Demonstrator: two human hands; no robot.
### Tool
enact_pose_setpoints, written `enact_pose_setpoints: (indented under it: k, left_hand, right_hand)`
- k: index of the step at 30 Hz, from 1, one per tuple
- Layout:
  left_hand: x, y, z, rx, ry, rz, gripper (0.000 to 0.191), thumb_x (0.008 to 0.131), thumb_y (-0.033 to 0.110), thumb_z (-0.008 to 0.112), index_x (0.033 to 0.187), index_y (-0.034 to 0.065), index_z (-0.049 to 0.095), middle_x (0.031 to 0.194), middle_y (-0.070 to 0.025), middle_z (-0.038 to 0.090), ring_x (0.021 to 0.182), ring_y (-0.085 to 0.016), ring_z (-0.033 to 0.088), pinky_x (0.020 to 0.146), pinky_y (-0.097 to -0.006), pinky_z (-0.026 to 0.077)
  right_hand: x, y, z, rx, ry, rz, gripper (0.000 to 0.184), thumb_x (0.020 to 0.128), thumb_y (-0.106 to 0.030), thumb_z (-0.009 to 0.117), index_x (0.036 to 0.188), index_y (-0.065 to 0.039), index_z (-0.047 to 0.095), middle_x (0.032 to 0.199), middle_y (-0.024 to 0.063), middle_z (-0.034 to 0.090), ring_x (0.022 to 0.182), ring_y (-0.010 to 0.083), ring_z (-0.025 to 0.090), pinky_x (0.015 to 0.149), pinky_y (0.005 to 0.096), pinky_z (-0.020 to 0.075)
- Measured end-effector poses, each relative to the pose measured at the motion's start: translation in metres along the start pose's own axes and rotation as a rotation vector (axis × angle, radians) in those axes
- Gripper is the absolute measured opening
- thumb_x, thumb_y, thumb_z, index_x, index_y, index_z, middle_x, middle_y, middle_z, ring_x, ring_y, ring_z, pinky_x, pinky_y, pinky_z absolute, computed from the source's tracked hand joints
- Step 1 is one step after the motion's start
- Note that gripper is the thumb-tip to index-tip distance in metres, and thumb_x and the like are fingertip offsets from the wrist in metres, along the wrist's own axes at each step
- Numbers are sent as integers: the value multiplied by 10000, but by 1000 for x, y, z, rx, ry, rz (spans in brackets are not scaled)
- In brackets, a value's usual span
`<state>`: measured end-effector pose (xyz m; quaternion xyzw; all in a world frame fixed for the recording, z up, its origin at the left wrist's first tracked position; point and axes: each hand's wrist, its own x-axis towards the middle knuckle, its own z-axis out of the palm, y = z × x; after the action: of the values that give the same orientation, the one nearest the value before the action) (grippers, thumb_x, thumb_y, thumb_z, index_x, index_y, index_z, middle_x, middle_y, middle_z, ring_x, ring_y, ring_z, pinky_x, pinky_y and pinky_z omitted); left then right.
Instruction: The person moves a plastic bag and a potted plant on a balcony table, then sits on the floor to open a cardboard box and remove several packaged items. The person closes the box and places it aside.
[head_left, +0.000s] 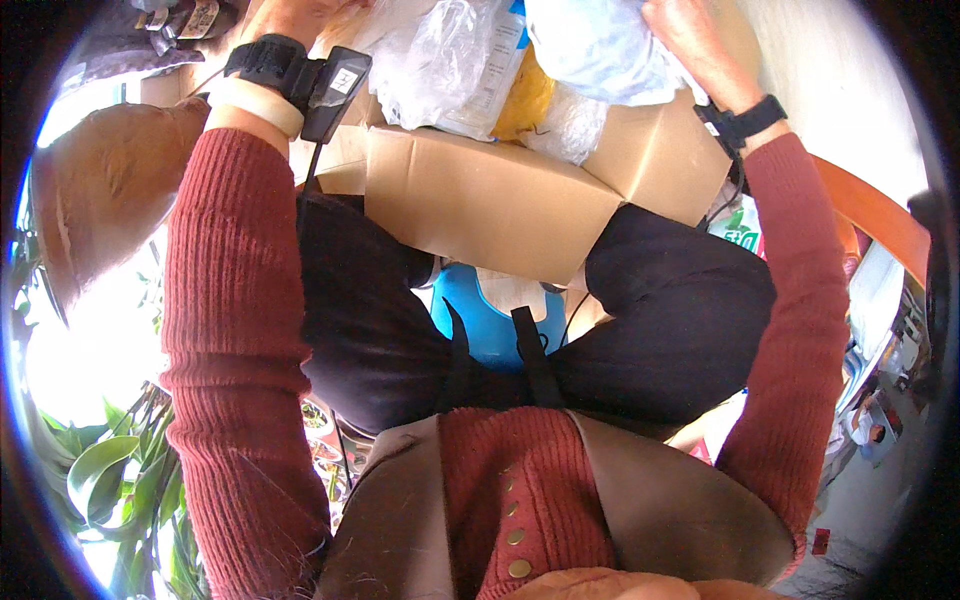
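At the top edge, my right hand (679, 22) is closed on a white plastic bag (600, 52), and a strip of the bag trails along my wrist. My left hand (300, 19) reaches past the upper left of the box; its fingers are cut off, so its grip is hidden. An open cardboard box (487, 199) stands before my knees, its near flap folded down towards me. Inside lie a crumpled clear plastic bag (431, 64), a white package with blue parts and writing (487, 86), a yellow packet (525, 101) and a clear crinkled wrapper (570, 124).
A blue plastic stool (487, 330) shows between my legs. Beyond my right forearm curves an orange-brown wooden edge (874, 217), with a green-and-white printed bag (739, 229) nearby. Leafy plants (112, 480) and a large brown rounded object (112, 172) are on my left.
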<state>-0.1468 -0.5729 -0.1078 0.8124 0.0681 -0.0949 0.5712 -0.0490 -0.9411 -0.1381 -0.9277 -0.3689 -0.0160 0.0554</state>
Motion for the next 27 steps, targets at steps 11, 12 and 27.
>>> enact_pose_setpoints:
  k: [11,12,27]
  left_hand:
    - [14,-14,-7,172,48,-25,437,683,-143,556,1093,-78,690,680,2,562,514,-117,517,414,-283,351]
    - [14,-15,-8,167,38,-26,432,684,-145,556,1089,-77,691,680,2,563,517,-119,517,417,-284,355]
    - [16,-32,-7,211,27,20,648,661,-83,592,1309,-75,612,964,-9,620,770,-120,575,639,-227,469]
  right_hand:
    - [8,-8,8,136,-19,-40,218,838,-65,588,1022,-75,704,1051,163,668,968,321,629,852,433,511]
    - [9,-9,12,145,-57,-51,219,842,-65,585,1027,-71,703,1060,163,664,974,318,629,857,429,515]
    - [-61,-86,77,-85,-577,-304,557,818,-27,605,1361,30,493,1298,153,505,1201,331,480,925,478,480]
